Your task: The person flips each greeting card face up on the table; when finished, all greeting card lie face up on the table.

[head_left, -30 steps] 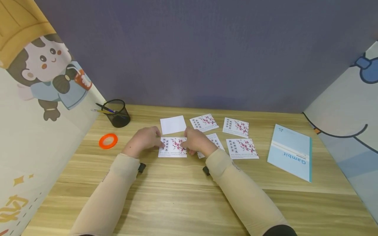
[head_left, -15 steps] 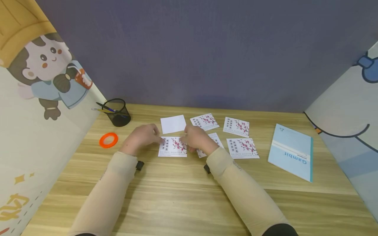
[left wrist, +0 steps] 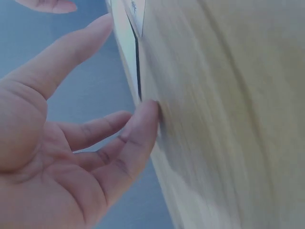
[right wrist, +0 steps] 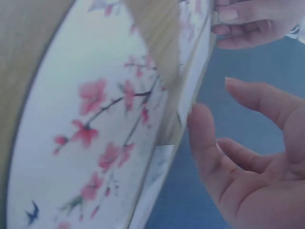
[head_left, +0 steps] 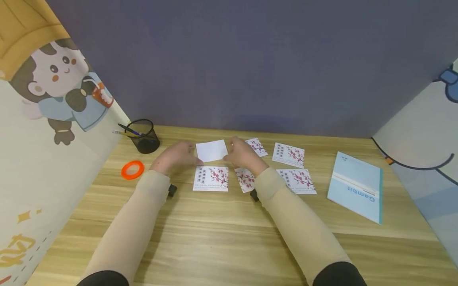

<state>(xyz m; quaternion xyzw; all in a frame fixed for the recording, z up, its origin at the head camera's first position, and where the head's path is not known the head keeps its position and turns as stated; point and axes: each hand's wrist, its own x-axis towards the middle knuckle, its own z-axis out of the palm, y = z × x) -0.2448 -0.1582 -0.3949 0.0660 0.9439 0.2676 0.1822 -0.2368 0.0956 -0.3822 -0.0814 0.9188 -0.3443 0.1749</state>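
Observation:
A blank white card lies in the back row of cards, between my two hands. My left hand is at its left side, its fingers relaxed and spread apart from the thumb; in the left wrist view one fingertip meets the table by the card's corner. At the right side, my right hand has a fingertip right at the card's edge, thumb and fingers apart. Just in front lies a card printed with pink blossom and dark characters. Beneath my right wrist, another blossom card is partly covered.
More blossom cards lie to the right, one at the back, one in front. A light blue notebook is farther right. On the left stand a black mesh pen cup and an orange ring. A dark partition rises behind.
Both hands have moved back from the front-left blossom card to the sides of the blank card. That blossom card now shows whole, and my right hand covers part of the back-middle one.

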